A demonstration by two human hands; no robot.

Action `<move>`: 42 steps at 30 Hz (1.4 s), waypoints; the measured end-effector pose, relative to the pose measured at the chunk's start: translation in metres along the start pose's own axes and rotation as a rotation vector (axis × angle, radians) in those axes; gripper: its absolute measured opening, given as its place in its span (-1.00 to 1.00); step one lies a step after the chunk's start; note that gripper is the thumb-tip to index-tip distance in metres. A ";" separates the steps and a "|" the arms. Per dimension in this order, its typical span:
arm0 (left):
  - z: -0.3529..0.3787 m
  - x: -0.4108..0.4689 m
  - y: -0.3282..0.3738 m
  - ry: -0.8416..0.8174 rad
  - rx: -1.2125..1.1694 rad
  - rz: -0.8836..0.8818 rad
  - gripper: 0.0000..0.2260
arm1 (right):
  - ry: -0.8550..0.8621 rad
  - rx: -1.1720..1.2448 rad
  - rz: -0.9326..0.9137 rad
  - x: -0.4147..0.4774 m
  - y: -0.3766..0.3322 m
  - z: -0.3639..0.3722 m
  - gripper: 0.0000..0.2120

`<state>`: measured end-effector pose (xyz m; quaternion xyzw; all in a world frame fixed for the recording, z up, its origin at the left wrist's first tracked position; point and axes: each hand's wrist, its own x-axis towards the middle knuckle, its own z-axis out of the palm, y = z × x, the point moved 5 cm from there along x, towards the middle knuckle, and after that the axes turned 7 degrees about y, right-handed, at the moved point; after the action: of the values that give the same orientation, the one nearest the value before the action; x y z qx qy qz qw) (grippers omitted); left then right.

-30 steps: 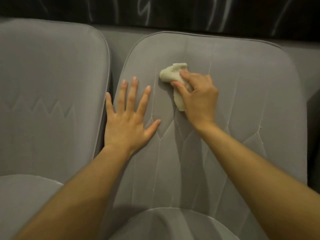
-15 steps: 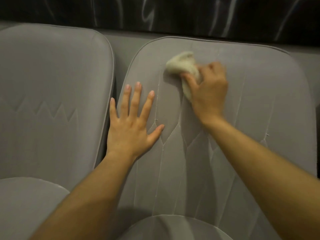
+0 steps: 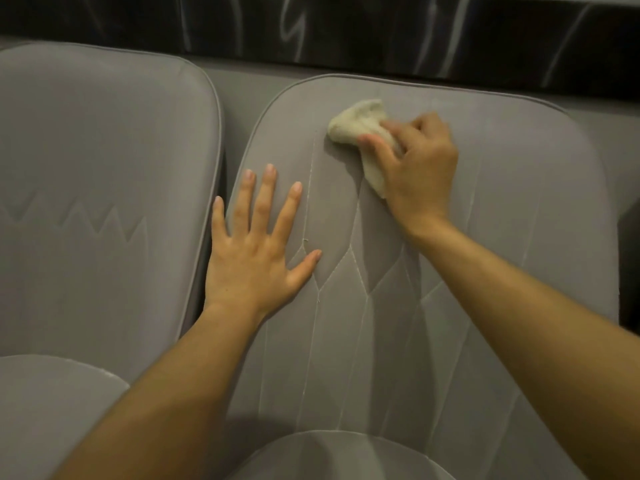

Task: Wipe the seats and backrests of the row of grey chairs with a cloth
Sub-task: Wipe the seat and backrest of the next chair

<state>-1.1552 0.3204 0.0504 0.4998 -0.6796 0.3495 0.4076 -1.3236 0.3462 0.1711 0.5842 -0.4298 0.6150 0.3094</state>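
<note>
While left fingers (image 3: 263,202) splay on backrest (image 3: 502,237), right fingers (image 3: 375,144) clutch cloth (image 3: 356,123).

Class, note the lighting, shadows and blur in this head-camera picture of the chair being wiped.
Head view: dim, warm light, no strong glare; the right hand and cloth look slightly soft, the left hand sharper; a dark shadow lies low on the backrest, a smaller one beside the cloth.

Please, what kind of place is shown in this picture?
Probably a cinema or waiting hall: padded grey chairs stand side by side before a dark veined wall, and the right hand holds a cloth against one backrest.
</note>
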 end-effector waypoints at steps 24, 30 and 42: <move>-0.002 -0.001 0.002 0.015 -0.009 0.025 -0.27 | -0.084 -0.146 -0.126 -0.060 -0.003 0.008 -0.68; -0.002 -0.004 0.007 0.028 0.053 0.166 -0.31 | -0.055 -0.120 -0.163 -0.039 0.003 -0.015 -0.65; -0.005 -0.008 0.013 -0.020 0.042 0.217 -0.33 | -0.259 -0.137 -0.283 -0.116 0.008 -0.022 -0.69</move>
<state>-1.1649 0.3315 0.0444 0.4354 -0.7261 0.4008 0.3500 -1.3260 0.3766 0.0563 0.6905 -0.4206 0.4544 0.3739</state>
